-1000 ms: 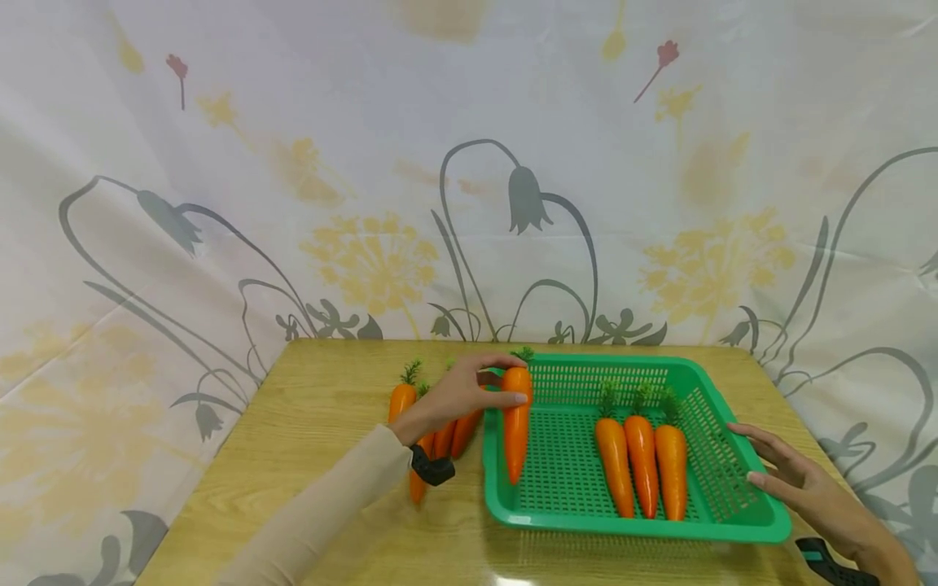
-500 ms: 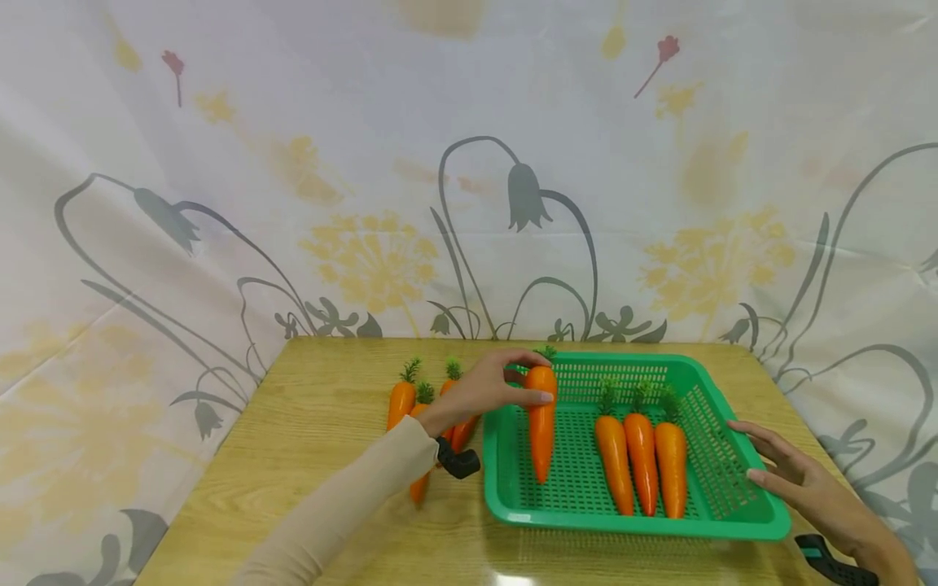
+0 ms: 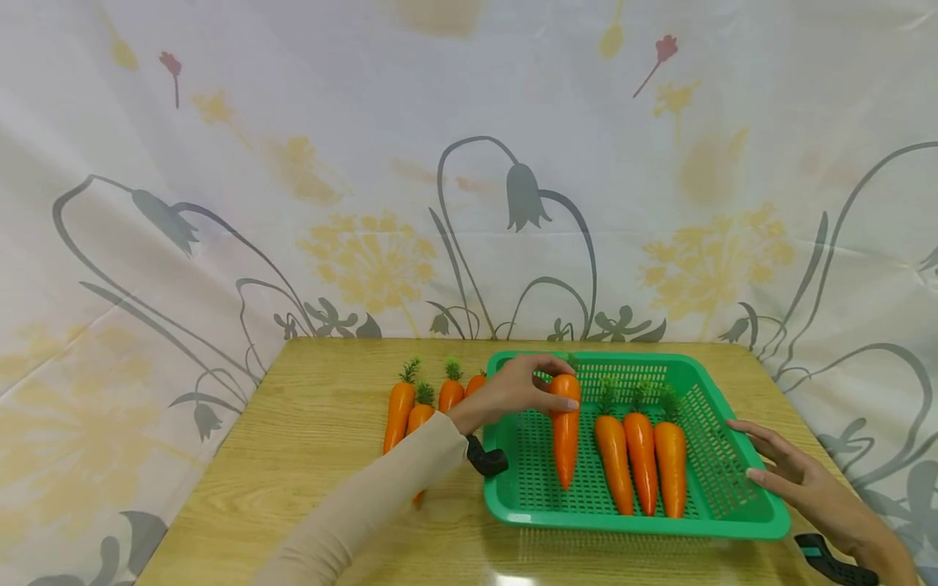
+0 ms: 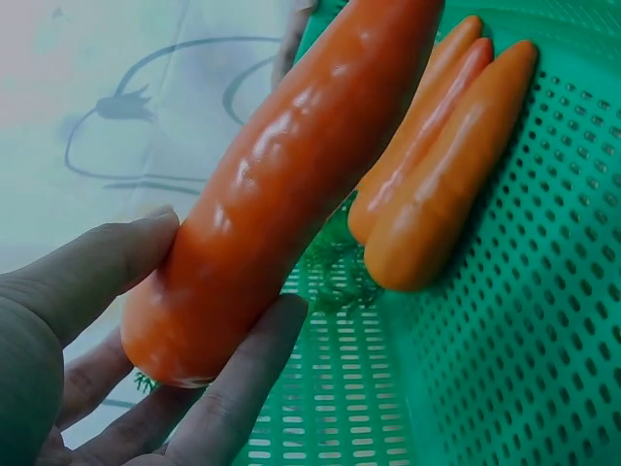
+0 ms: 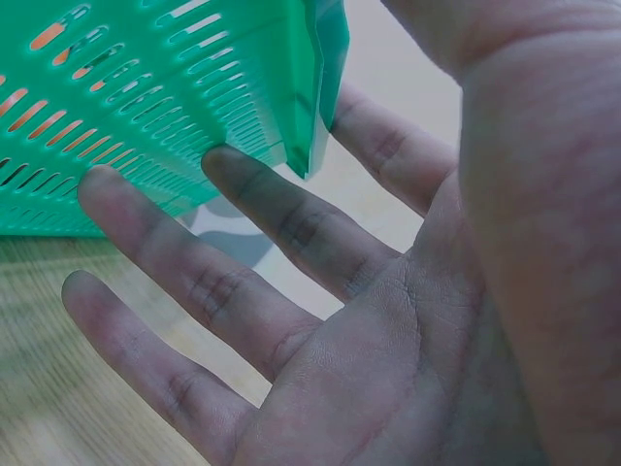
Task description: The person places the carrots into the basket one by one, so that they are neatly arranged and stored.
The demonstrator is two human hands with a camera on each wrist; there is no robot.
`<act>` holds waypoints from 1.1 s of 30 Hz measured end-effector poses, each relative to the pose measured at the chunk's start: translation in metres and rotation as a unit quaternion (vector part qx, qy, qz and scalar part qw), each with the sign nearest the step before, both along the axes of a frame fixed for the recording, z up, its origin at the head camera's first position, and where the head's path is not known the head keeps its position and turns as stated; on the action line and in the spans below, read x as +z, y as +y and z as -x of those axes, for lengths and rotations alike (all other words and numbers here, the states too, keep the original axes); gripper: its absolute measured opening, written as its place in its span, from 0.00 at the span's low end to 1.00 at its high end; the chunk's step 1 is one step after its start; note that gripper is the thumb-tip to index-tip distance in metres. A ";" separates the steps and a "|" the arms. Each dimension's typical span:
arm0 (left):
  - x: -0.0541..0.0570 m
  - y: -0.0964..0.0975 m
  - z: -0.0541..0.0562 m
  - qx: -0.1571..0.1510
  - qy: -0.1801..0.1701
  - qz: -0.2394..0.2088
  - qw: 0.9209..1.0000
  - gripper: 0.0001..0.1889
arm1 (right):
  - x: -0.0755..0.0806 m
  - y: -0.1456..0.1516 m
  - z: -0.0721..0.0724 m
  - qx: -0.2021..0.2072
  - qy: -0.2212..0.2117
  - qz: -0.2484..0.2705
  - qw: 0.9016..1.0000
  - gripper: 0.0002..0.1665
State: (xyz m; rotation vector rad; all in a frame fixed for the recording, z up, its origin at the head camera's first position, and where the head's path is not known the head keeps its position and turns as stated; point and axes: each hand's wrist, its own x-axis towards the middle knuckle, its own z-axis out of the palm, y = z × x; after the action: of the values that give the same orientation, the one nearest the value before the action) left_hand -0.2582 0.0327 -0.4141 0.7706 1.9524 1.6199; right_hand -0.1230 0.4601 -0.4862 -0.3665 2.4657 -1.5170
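My left hand pinches an orange carrot near its leafy top, thumb on one side and fingers on the other. The carrot hangs tip-down over the left half of a green plastic basket. In the left wrist view the held carrot slants across, its thick end between thumb and fingers. Three carrots lie side by side in the basket's right half, tops to the back. My right hand rests at the basket's right rim; in the right wrist view its fingers are extended beside the slotted wall.
Several more carrots lie on the wooden table left of the basket, partly hidden by my left forearm. Behind the table hangs a pale cloth with a flower print.
My left hand has carried the carrot rightward, from the basket's left rim to over its inside. The right hand and the basket have stayed in place.
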 end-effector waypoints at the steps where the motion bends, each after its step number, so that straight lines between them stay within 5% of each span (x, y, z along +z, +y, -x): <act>1: -0.001 0.002 0.000 -0.002 0.001 0.002 1.000 0.24 | 0.000 0.000 0.000 0.000 0.001 0.000 1.000 0.37; 33: -0.017 0.051 -0.003 -0.006 -0.017 0.137 0.990 0.19 | 0.000 -0.001 -0.001 -0.016 -0.021 0.018 0.999 0.37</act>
State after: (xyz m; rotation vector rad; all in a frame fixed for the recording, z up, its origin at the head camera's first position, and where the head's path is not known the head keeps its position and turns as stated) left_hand -0.2551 0.0833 -0.4311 0.6391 2.0825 1.3114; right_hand -0.1222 0.4596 -0.4860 -0.3001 2.4247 -1.5674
